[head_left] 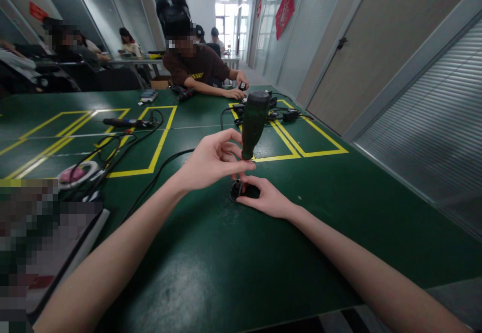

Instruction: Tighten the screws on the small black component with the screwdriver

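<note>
A dark green screwdriver (255, 122) stands nearly upright over the table, its wide black butt uppermost. My left hand (213, 162) has the thumb and fingers closed around its narrow lower end; the tip below is hidden by fingers. Just under it, a small round black part (235, 191) with a shiny metal piece rests on the green tabletop (211, 257). My right hand (265, 197) pinches this part from the right with thumb and forefinger. Both hands are close together, left above right, and I cannot tell whether the tool touches the part.
Across the table, a person (199, 67) in a brown shirt handles a small black item. Black cables and adapters (289, 116) lie beyond my hands. At left are a corded dark tool (130, 122), a white tape roll (78, 175) and a tablet-like device (71, 262). Yellow tape marks rectangles.
</note>
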{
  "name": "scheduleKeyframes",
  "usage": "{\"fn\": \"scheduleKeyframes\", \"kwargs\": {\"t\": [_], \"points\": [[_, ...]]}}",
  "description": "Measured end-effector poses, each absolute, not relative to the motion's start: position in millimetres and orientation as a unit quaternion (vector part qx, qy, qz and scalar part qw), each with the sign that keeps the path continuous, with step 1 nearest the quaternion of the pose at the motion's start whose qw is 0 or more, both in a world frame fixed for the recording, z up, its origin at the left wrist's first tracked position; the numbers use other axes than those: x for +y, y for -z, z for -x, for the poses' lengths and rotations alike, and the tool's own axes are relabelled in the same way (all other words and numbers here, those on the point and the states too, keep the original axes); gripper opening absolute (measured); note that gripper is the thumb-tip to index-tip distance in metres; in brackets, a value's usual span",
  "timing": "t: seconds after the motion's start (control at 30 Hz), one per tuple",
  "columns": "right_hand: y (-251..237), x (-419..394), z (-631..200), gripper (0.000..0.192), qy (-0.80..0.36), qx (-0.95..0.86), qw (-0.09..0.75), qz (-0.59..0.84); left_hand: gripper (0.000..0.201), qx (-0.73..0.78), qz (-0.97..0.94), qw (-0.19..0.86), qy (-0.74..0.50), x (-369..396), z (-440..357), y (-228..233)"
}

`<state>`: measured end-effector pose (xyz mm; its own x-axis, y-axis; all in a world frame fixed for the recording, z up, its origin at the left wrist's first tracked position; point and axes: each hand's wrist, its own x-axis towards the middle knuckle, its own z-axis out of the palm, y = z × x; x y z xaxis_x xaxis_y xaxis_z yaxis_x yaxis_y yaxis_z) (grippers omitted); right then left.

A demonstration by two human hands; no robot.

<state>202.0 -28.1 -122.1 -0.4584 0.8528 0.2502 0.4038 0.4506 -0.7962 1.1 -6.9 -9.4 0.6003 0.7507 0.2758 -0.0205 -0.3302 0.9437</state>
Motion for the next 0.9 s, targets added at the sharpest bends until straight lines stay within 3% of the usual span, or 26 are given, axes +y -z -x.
{"fn": "scheduleKeyframes", "kwargs": {"t": [0.37, 0.9], "points": [[120.3, -28.0, -202.3, 0.019, -0.337, -0.786, 0.327, 0.402, 0.029, 0.222, -0.741, 0.541, -0.33, -4.6, 5.0, 3.8], [122.5, -27.9, -202.1, 0.022, -0.341, -0.783, 0.328, 0.403, 0.039, 0.232, -0.718, 0.557, -0.346, -4.2, 4.8, 7.6]]}}
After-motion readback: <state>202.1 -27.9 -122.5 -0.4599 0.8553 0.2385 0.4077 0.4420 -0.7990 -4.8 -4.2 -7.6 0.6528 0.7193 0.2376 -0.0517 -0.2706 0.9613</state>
